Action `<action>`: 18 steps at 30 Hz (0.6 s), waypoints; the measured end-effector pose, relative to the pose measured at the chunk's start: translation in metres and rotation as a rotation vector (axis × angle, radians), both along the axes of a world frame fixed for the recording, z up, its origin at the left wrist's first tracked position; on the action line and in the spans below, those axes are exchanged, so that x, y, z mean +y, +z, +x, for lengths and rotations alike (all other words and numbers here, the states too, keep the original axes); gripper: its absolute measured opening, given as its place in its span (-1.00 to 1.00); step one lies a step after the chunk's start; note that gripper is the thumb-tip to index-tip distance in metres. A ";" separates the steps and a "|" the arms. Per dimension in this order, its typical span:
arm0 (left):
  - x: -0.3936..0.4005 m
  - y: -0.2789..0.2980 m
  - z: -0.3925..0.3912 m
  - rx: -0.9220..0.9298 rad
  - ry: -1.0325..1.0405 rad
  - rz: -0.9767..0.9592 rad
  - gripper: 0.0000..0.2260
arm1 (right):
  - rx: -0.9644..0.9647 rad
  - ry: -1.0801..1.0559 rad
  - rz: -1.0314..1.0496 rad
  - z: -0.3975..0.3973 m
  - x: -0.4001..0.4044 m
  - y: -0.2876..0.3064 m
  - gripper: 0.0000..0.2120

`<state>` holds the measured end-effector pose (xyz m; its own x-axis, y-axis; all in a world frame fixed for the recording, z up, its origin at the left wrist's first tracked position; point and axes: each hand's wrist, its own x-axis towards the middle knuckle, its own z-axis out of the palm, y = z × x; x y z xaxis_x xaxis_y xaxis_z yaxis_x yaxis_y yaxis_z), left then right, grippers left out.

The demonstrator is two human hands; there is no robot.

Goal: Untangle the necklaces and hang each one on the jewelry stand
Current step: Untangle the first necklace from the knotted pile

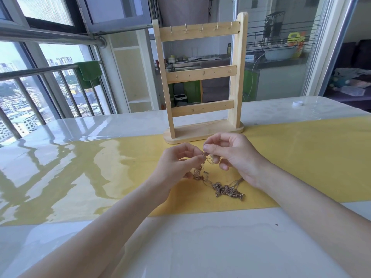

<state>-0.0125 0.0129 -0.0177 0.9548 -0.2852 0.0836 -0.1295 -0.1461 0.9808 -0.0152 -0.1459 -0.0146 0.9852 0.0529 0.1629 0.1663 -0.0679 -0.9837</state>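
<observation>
We have a single wide-angle view from the person's head, looking forward and down across the table [80,157]. It sits close above the forearms, facing the jewelry stand [200,77] and windows behind.

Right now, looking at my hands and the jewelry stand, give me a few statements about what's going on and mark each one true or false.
1. Both the left hand and the right hand pinch the tangled necklaces. True.
2. One necklace already hangs on the jewelry stand. False: every hook on it is bare.
3. Part of the tangle lies on the yellow mat. True.
4. The stand lies flat on the table. False: it stands upright on its base, behind the hands.
5. A small white cap sits on the table to the right of the stand. True.
</observation>
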 end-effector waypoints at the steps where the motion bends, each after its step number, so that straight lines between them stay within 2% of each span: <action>1: 0.000 0.000 0.000 0.017 -0.004 -0.022 -0.91 | -0.001 0.001 -0.008 0.000 0.000 0.000 -0.94; 7: 0.001 0.003 0.001 0.182 -0.013 -0.181 -0.91 | -0.042 -0.104 -0.061 0.004 -0.003 -0.002 -0.97; 13: 0.001 0.005 0.001 0.275 0.008 -0.316 -0.96 | -0.071 -0.021 -0.150 -0.001 0.001 0.002 -0.94; 18: 0.004 0.006 0.002 0.303 -0.026 -0.335 -0.86 | -0.124 0.005 -0.222 -0.001 0.000 0.003 -0.96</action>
